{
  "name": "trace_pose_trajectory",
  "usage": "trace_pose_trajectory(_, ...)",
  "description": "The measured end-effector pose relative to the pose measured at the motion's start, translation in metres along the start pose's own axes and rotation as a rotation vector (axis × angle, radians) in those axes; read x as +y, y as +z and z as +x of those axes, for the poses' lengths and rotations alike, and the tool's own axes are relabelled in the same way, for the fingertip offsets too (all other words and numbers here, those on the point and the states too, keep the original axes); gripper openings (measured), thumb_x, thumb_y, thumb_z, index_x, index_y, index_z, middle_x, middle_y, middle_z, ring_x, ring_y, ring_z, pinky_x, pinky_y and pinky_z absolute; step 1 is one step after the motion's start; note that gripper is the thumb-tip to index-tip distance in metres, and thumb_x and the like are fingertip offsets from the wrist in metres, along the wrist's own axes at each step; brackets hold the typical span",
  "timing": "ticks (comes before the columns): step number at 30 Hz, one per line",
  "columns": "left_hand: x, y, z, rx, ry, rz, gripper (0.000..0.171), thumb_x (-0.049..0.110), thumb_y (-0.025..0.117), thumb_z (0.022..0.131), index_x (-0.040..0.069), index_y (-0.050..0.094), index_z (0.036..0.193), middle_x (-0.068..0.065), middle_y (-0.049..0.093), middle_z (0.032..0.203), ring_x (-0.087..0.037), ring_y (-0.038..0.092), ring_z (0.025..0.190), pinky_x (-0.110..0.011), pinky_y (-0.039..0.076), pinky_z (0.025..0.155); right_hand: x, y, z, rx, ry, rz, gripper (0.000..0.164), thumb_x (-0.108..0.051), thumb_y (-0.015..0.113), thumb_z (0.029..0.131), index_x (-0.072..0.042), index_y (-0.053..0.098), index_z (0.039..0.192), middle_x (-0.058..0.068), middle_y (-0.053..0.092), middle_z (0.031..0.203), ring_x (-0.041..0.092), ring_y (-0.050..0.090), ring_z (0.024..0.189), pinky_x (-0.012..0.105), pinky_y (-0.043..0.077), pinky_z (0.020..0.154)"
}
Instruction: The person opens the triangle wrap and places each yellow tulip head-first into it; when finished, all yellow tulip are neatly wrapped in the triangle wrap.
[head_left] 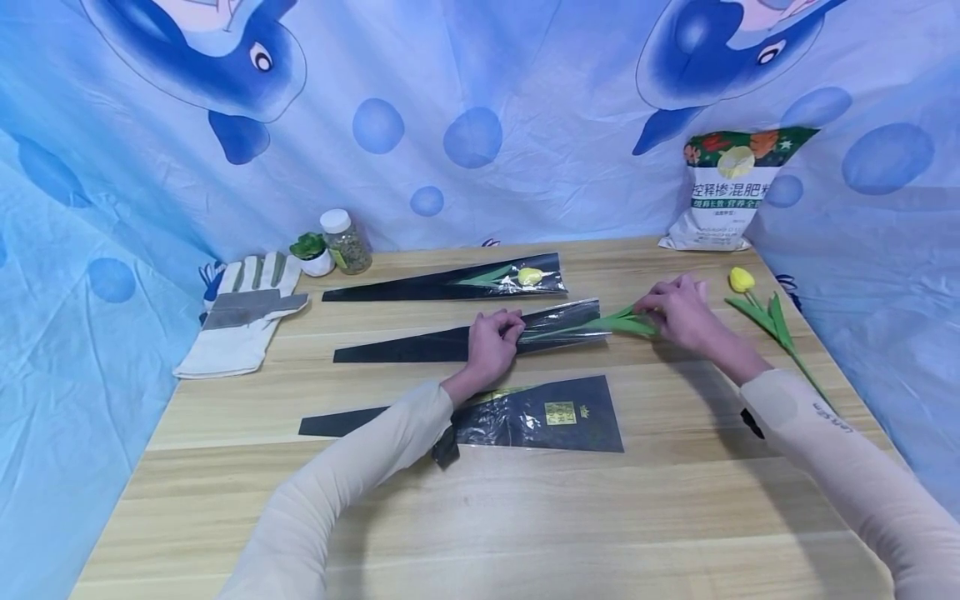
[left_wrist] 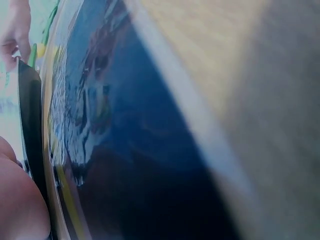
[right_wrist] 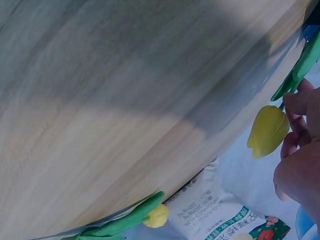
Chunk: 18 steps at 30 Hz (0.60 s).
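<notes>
My left hand pinches the middle black-and-clear flower sleeve partway along its length. My right hand pinches a yellow tulip by the stem just under its bloom. The tulip's green leaves lie at the sleeve's wide right mouth, and its stem runs inside the clear film. In the head view the right fingers hide the bloom. Behind lies another sleeve with a yellow tulip inside. A flat sleeve with gold print lies in front, partly under the left forearm.
Another yellow tulip lies at the table's right side. A fertilizer bag stands at the back right. Work gloves, a small potted plant and a white-capped jar sit at the back left.
</notes>
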<state>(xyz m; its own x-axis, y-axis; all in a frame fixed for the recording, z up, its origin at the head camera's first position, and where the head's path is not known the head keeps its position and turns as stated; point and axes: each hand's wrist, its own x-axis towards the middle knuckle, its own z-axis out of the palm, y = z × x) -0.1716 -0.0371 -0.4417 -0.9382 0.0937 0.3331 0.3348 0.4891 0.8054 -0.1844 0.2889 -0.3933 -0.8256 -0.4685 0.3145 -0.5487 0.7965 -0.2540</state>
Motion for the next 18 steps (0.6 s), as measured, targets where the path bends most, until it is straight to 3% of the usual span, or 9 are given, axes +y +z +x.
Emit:
trace_pose_trajectory(7,0.0,0.001,0.0,-0.004,0.01,0.024,0.004,0.0,0.071,0.09,0.001,0.076,0.09,-0.01,0.073,0.112,-0.034,0.06,0.121,-0.057,0.02,0.117,-0.006,0.001,0.0,-0.013,0.003,0.003,0.028,0.012,0.072,0.076,-0.009,0.077,0.093,0.017,0.07,0.097,0.038,0.045,0.087,0.054,0.025,0.076)
trace_pose_trajectory(18,0.002,0.002,0.0,-0.051,0.005,0.092,0.006,0.001,0.068,0.091,0.002,0.075,0.091,-0.01,0.072,0.116,-0.033,0.057,0.125,-0.055,0.017,0.118,-0.016,0.008,0.004,0.006,-0.073,0.031,0.027,0.012,0.074,0.075,-0.007,0.077,0.094,0.016,0.07,0.095,0.039,0.045,0.087,0.054,0.026,0.075)
